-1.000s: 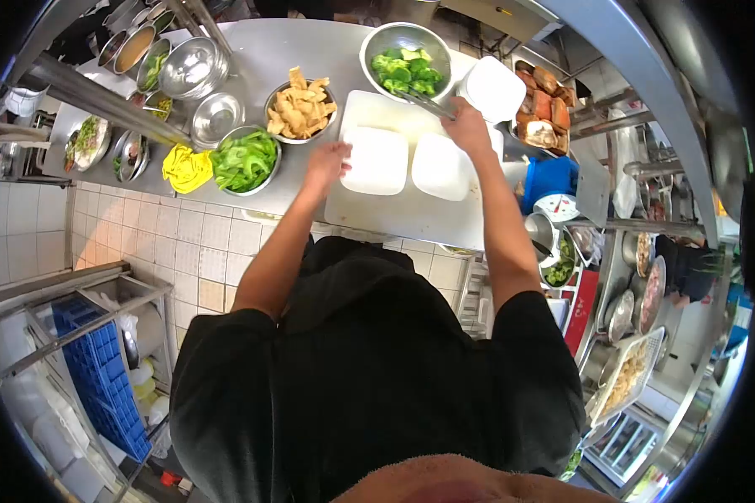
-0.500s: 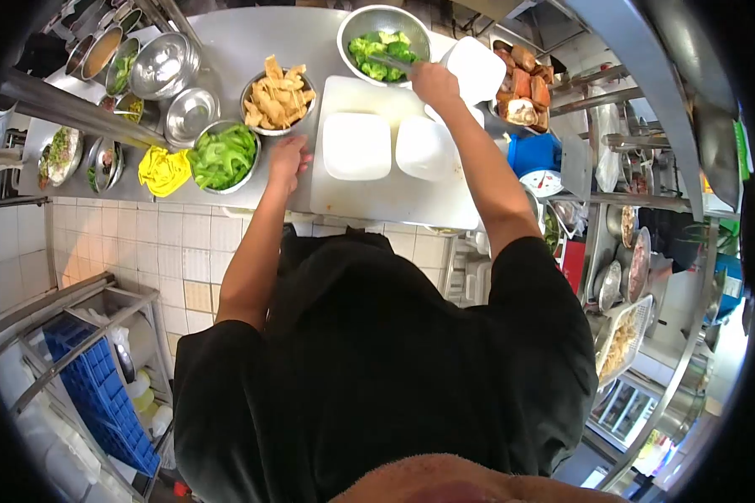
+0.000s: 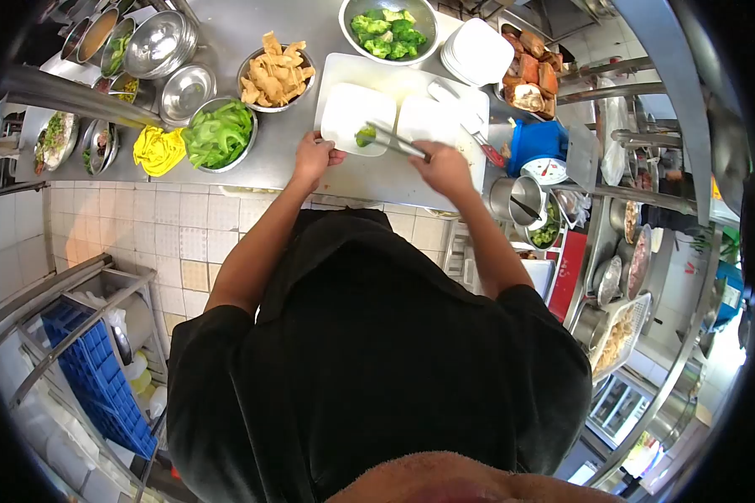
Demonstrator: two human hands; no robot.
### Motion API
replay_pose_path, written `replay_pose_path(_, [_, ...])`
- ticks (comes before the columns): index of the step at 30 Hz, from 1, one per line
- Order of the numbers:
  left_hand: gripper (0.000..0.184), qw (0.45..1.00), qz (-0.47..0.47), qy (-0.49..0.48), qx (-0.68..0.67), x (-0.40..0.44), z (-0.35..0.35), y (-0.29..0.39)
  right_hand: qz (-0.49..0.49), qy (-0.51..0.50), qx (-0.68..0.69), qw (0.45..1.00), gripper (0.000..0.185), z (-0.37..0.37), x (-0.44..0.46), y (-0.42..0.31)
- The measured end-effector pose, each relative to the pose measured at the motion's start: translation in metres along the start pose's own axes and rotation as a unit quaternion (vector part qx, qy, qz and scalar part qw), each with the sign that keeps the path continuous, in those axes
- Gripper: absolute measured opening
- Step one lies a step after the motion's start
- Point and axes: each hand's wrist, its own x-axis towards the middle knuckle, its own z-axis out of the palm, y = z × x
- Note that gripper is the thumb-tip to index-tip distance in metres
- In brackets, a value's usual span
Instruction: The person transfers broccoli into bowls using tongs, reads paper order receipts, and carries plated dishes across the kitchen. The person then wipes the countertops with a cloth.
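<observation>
My right hand (image 3: 446, 172) is closed around metal tongs (image 3: 401, 144). Their tips are at a broccoli floret (image 3: 365, 136) by the lower right side of a white square dish (image 3: 356, 106). My left hand (image 3: 315, 159) has its fingers curled at that dish's lower left corner and appears to grip the edge. A second white dish (image 3: 424, 119) sits just to the right, partly behind the tongs. Both dishes rest on a white cutting board (image 3: 361, 183). Beyond the board stands a metal bowl of broccoli (image 3: 386, 38).
Left of the board are a bowl of tan fried strips (image 3: 275, 77), a bowl of green vegetable pieces (image 3: 220, 136) and a yellow cloth (image 3: 159, 151). A cleaver (image 3: 470, 121) lies along the board's right side. Stacked white dishes (image 3: 478, 52), a tray of browned chunks (image 3: 535, 75) and a scale (image 3: 544, 170) stand further right.
My right hand has brought the tongs from the broccoli bowl down to the left dish, with a floret at their tips. My left hand has moved right to that dish's corner.
</observation>
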Motion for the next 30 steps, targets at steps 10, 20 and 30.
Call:
replay_pose_path(10, [0.035,0.997,-0.020,0.000,0.079,-0.026,-0.008,-0.007,0.051,0.033,-0.019,0.998,0.037,-0.025,0.188,0.038])
replay_pose_path(20, [0.025,0.999,-0.005,0.034,0.043,-0.041,-0.044,-0.027,0.034,0.066,0.068,0.995,0.027,-0.027,0.068,0.003])
replay_pose_path(30, [0.020,0.995,0.020,0.010,0.102,-0.055,-0.059,-0.031,-0.073,0.102,0.061,0.990,0.025,0.021,0.015,-0.001])
